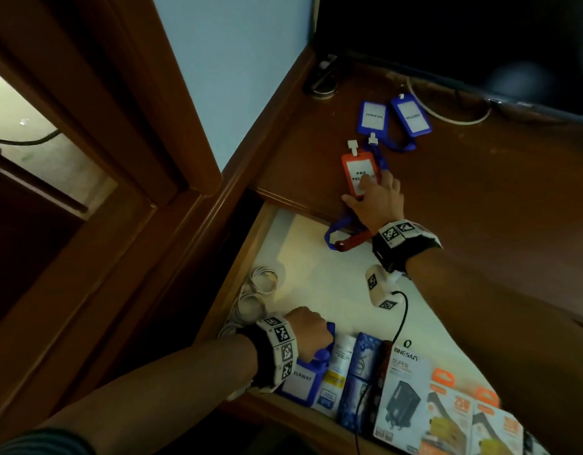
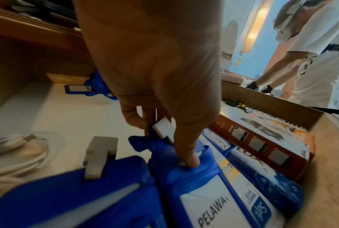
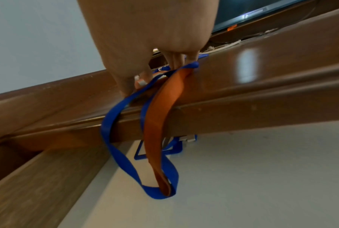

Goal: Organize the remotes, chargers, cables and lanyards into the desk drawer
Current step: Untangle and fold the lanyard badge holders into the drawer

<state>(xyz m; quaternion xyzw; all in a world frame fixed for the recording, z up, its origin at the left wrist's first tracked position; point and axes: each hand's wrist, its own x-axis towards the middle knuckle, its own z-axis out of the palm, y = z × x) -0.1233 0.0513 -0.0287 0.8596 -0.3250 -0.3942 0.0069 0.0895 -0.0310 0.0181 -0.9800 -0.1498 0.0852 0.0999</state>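
Observation:
My left hand (image 1: 311, 330) is down in the open drawer (image 1: 332, 284). Its fingers (image 2: 186, 154) pinch the top and white clip of a blue lanyard badge holder (image 2: 213, 205) marked PELAWAT. A second blue holder (image 2: 71, 195) lies just left of it. My right hand (image 1: 372, 192) rests on an orange badge holder (image 1: 357, 167) on the desk top, fingers laid flat over it. The orange strap (image 3: 157, 131) and a blue strap (image 3: 114, 138) hang over the desk edge into the drawer. Two more blue badge holders (image 1: 372, 116) (image 1: 411, 114) lie farther back on the desk.
Coiled white cables (image 1: 260, 290) lie at the drawer's left side. Boxed chargers (image 1: 405, 399) and packets (image 1: 362, 366) line its front. Another blue holder (image 3: 159, 149) lies deep in the drawer. A dark screen (image 1: 464, 44) and a white cable (image 1: 447, 116) are at the desk's back.

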